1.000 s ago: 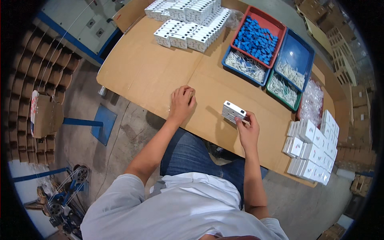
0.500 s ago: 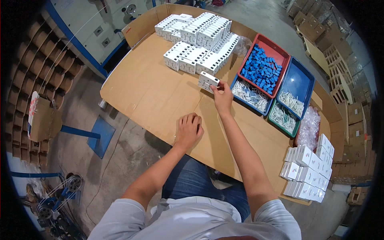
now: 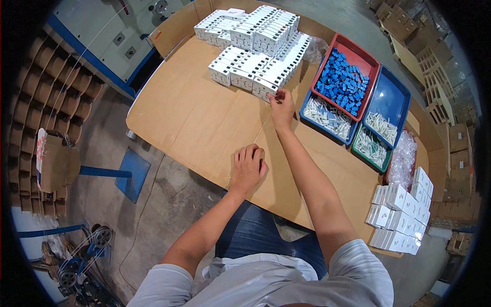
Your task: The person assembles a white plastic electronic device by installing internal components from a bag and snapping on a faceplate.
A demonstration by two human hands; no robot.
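A small white box [image 3: 263,91] with printed black marks stands on edge at the near end of a row of like boxes. It seems to touch that row. The thumb and fingers of my right hand [image 3: 282,110] are closed on its right edge. Behind it are several rows of the same white boxes [image 3: 240,66], with more piled on top [image 3: 266,33]. My left hand [image 3: 248,169] rests on the cardboard tabletop [image 3: 184,117] near its front edge. Its fingers are loosely bent and somewhat apart, with nothing seen in them.
To the right sit a red tray [image 3: 360,48] of blue plastic pieces, blue trays [image 3: 391,97] and a green tray [image 3: 379,166] of small white parts. Clear plastic bags [image 3: 401,161] lie beyond. White boxes [image 3: 401,215] are stacked at the near right corner.
My right hand has carried the white box up and away to the end of the row. My left hand has barely moved; the whole view has shifted slightly.
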